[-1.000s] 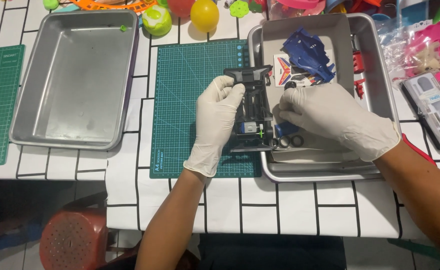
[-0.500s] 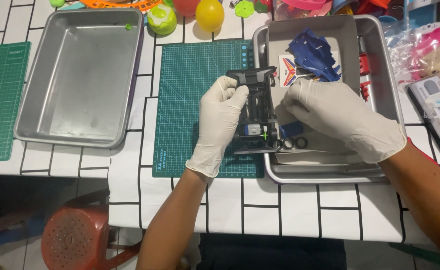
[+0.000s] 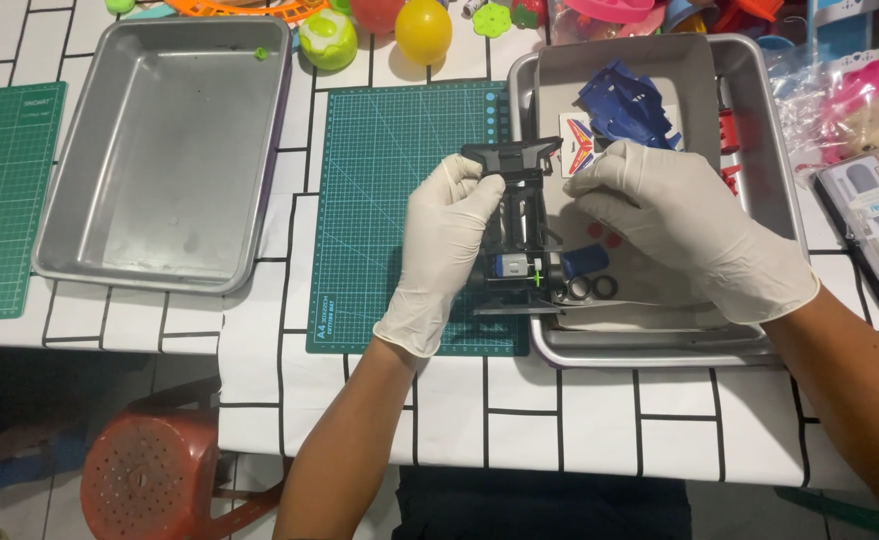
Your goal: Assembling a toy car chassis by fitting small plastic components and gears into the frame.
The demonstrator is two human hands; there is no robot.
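Both gloved hands grip a black toy-car chassis (image 3: pixel 521 232), the left hand (image 3: pixel 446 240) clamped on its side, the right hand (image 3: pixel 671 225) closed on its other edge above a metal tray (image 3: pixel 759 130).

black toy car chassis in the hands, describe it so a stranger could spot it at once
Find the right-hand steel tray on the tiled table. At its left rim, over the dark green cutting mat, two white-gloved hands, left hand and right hand, hold a black plastic toy car chassis. Unlike the blue car body lying behind, it is long, black and skeletal.
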